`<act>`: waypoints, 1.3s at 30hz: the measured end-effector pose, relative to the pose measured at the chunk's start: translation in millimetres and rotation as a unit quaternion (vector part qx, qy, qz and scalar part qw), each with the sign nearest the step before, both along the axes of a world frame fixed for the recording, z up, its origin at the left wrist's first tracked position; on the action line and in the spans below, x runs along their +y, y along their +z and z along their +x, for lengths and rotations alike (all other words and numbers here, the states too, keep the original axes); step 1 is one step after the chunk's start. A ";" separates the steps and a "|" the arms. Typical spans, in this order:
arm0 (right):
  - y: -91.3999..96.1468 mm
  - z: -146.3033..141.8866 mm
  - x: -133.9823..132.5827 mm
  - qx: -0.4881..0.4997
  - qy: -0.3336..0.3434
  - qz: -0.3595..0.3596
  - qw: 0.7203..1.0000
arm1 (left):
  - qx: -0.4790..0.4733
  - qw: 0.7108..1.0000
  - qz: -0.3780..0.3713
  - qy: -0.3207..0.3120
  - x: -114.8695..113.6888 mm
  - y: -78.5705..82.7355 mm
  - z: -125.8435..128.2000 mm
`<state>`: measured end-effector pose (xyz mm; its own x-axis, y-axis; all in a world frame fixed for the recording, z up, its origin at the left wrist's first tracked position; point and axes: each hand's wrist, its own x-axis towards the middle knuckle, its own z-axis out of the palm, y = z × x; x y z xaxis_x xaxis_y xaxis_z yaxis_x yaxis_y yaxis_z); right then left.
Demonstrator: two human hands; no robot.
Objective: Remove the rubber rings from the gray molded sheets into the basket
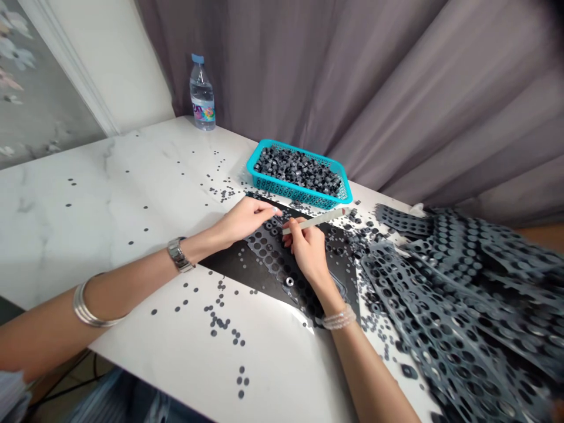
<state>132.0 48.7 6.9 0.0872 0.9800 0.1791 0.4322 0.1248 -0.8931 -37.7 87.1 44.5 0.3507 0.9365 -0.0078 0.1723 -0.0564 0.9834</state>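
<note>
My right hand (309, 249) is closed around a pale, flat, stick-like tool (321, 221). Its lower end sits in my fingers and its other end points up to the right. Across from it, my left hand (250, 222) has its fingers curled together, their tips near the tool's lower end; whether they pinch anything is hidden. Beneath both hands lies a dark perforated strip (269, 258) with rows of round holes, on a black mat (233, 264). One small ring-shaped piece (289, 282) rests on the strip, below my right hand.
Behind the hands stands a turquoise basket (299, 191) full of small dark pieces. A heap of perforated strips (445, 294) covers the right side. Small dark discs (220, 322) are scattered over the white table (145, 346). A water bottle (202, 97) stands at the back, before a curtain (273, 70).
</note>
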 end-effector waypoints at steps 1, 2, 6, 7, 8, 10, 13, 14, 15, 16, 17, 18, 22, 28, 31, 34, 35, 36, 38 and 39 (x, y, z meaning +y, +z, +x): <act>-0.3 0.3 0.0 -0.002 0.001 0.001 1.000 | 0.068 0.996 0.063 -0.008 -1.4 0.4 1.0; -0.6 0.7 0.1 -0.005 0.002 0.003 1.000 | 0.124 0.985 0.117 -0.017 -2.6 0.0 2.1; 0.5 0.3 0.0 -0.029 0.009 0.020 0.999 | 0.205 0.952 0.227 -0.024 -4.9 -11.5 8.2; 1.3 -0.7 -0.4 -0.038 0.009 0.027 0.999 | 0.205 0.951 0.232 -0.022 -4.9 -15.2 9.8; 2.2 -2.1 -0.8 -0.051 0.008 0.034 0.998 | 0.206 0.950 0.232 -0.021 -4.8 -18.2 11.2; 4.0 -5.6 -2.1 -0.095 0.003 0.055 0.994 | 0.209 0.952 0.223 -0.025 -4.9 -19.8 12.7; 5.3 -9.7 -3.1 -0.163 -0.009 0.077 0.984 | 0.205 0.958 0.197 -0.042 -5.3 -9.7 9.0; 5.0 -10.0 -3.0 -0.167 -0.014 0.075 0.983 | 0.181 0.969 0.166 -0.040 -4.8 -4.2 5.7; 4.5 -9.7 -2.5 -0.157 -0.017 0.069 0.985 | 0.133 0.984 0.115 -0.032 -3.6 1.2 1.6; 3.8 -8.9 -1.9 -0.137 -0.017 0.058 0.989 | 0.059 0.997 0.049 -0.019 -1.6 6.0 -2.9; 3.1 -7.7 -1.1 -0.109 -0.017 0.045 0.993 | -0.036 0.999 -0.028 -0.004 0.9 9.5 -7.4; 2.4 -6.2 -0.4 -0.077 -0.017 0.031 0.996 | -0.134 0.985 -0.109 0.007 3.9 11.6 -11.5; 2.4 0.1 1.7 0.055 -0.048 -0.011 0.997 | -0.328 0.887 -0.324 0.030 12.6 7.2 -17.7; 11.7 11.5 2.8 0.152 -0.095 -0.021 0.984 | -0.374 0.834 -0.405 0.028 5.3 1.1 -8.4; 19.9 15.6 6.1 0.173 -0.095 -0.029 0.980 | -0.389 0.821 -0.417 0.023 2.3 3.0 -6.6; 27.0 12.9 14.2 0.183 -0.085 -0.023 0.979 | -0.394 0.819 -0.416 0.031 2.1 4.2 -6.5; 27.8 10.4 17.3 0.183 -0.081 -0.017 0.980 | -0.395 0.820 -0.413 0.033 2.1 4.3 -6.6; 27.3 7.5 20.1 0.183 -0.079 -0.009 0.980 | -0.397 0.823 -0.406 0.036 2.2 4.3 -6.7; 22.7 1.6 23.9 0.174 -0.080 0.009 0.982 | -0.398 0.830 -0.388 0.041 1.8 4.2 -6.9; 19.0 -0.8 24.7 0.164 -0.082 0.016 0.983 | -0.398 0.834 -0.380 0.042 1.3 4.2 -6.9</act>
